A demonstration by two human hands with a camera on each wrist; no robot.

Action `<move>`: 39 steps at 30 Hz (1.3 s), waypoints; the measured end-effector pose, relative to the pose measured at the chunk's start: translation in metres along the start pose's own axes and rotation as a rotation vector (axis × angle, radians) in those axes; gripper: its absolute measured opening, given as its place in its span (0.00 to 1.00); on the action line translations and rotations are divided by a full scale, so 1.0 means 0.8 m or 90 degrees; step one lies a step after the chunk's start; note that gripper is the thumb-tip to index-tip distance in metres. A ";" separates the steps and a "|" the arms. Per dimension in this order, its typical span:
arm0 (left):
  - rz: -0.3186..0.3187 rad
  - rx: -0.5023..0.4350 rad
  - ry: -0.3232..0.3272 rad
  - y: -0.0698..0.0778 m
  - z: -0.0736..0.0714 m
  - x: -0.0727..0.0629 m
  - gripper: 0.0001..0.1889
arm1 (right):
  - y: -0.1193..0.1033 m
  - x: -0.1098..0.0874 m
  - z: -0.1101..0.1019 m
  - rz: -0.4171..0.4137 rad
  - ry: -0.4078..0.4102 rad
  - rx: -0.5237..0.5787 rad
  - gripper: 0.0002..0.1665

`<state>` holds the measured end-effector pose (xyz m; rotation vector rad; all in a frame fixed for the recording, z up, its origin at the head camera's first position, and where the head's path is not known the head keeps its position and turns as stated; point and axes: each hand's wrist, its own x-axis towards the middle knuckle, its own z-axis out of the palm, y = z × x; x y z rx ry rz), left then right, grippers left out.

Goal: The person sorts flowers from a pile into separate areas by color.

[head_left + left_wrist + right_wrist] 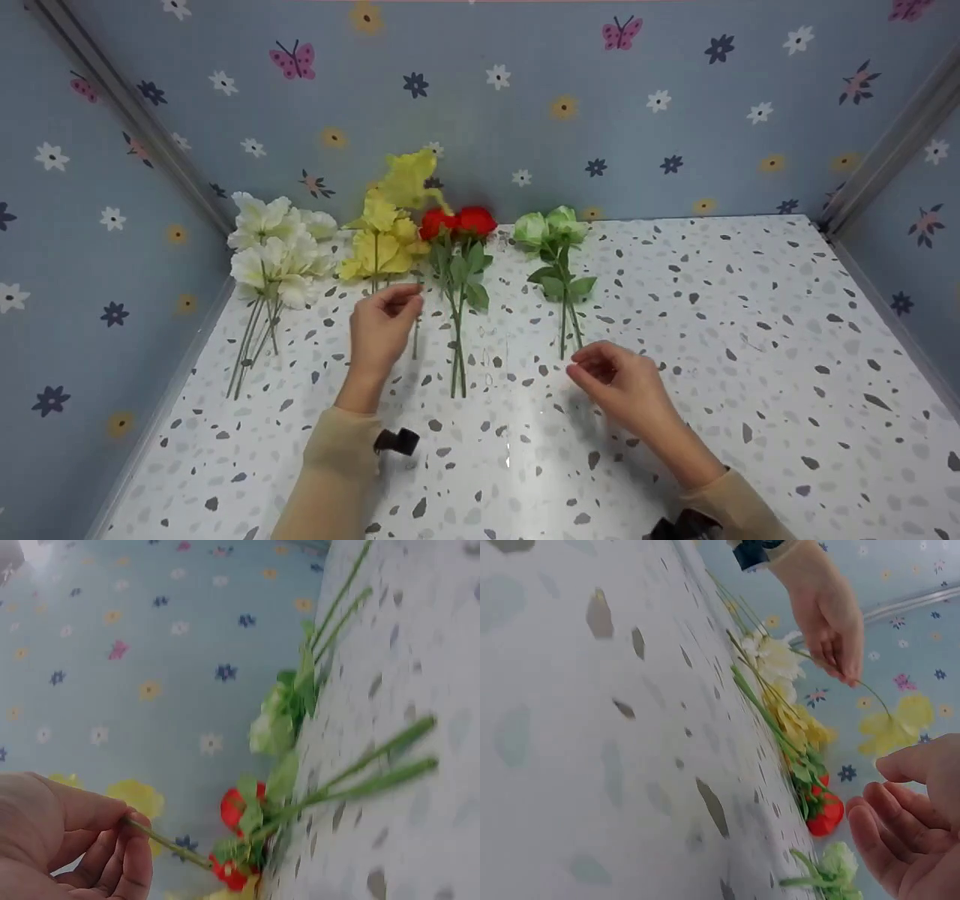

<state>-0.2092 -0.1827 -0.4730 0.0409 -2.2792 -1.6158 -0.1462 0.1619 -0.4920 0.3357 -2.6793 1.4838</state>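
My left hand (379, 326) pinches the thin green stem of a yellow flower (409, 180) between thumb and fingertips. That bloom is lifted and overlaps the back wall in the head view; the right wrist view shows its yellow petals (896, 724) out beyond the fingers. Held near the stem ends of two pale green roses (564, 225), my right hand (622, 382) has loosely bent fingers and nothing between them. Two red roses (476, 221) lie between the hands, stems toward me. More yellow flowers (379, 251) lie just past the left hand.
White flowers (281, 259) with long stems lie at the far left of the speckled tabletop (720, 315). Blue patterned panels (525, 97) stand along the back and both sides, and the flower heads lie close to the back one.
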 end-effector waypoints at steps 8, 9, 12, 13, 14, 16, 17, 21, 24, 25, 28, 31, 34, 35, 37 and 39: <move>0.013 0.210 0.103 -0.055 -0.046 0.021 0.10 | 0.043 0.019 -0.068 0.087 0.052 -0.091 0.12; 0.012 0.231 0.097 -0.060 -0.046 0.022 0.11 | 0.047 0.020 -0.075 0.093 0.060 -0.102 0.12; -0.009 0.280 0.052 -0.072 -0.046 0.023 0.12 | 0.055 0.020 -0.095 0.109 0.075 -0.119 0.15; -0.018 0.298 0.031 -0.074 -0.046 0.023 0.13 | 0.057 0.020 -0.100 0.113 0.078 -0.121 0.16; -0.025 0.313 0.009 -0.076 -0.045 0.023 0.13 | 0.058 0.020 -0.104 0.116 0.079 -0.123 0.17; -0.037 0.332 -0.030 -0.077 -0.043 0.023 0.14 | 0.061 0.020 -0.109 0.120 0.079 -0.127 0.18; -0.039 0.341 -0.045 -0.076 -0.042 0.022 0.15 | 0.062 0.020 -0.111 0.119 0.080 -0.132 0.19; -0.041 0.353 -0.059 -0.073 -0.040 0.022 0.14 | 0.065 0.022 -0.116 0.115 0.084 -0.141 0.19; -0.046 0.356 -0.046 -0.072 -0.040 0.021 0.12 | 0.066 0.023 -0.118 0.120 0.088 -0.147 0.19; -0.052 0.358 -0.041 -0.072 -0.040 0.020 0.11 | 0.065 0.023 -0.118 0.123 0.088 -0.148 0.20; -0.073 0.368 -0.034 -0.070 -0.041 0.018 0.10 | 0.065 0.022 -0.120 0.129 0.091 -0.149 0.19; -0.090 0.384 -0.035 -0.069 -0.043 0.017 0.11 | 0.066 0.022 -0.122 0.125 0.095 -0.146 0.19; -0.099 0.393 -0.039 -0.068 -0.044 0.017 0.12 | 0.067 0.022 -0.124 0.121 0.095 -0.146 0.20; -0.100 0.395 -0.039 -0.068 -0.044 0.017 0.11 | 0.067 0.022 -0.125 0.122 0.095 -0.146 0.20; -0.100 0.399 -0.037 -0.068 -0.044 0.017 0.10 | 0.068 0.021 -0.126 0.124 0.093 -0.146 0.20; -0.088 0.402 -0.033 -0.068 -0.045 0.017 0.09 | 0.068 0.021 -0.128 0.125 0.094 -0.146 0.20</move>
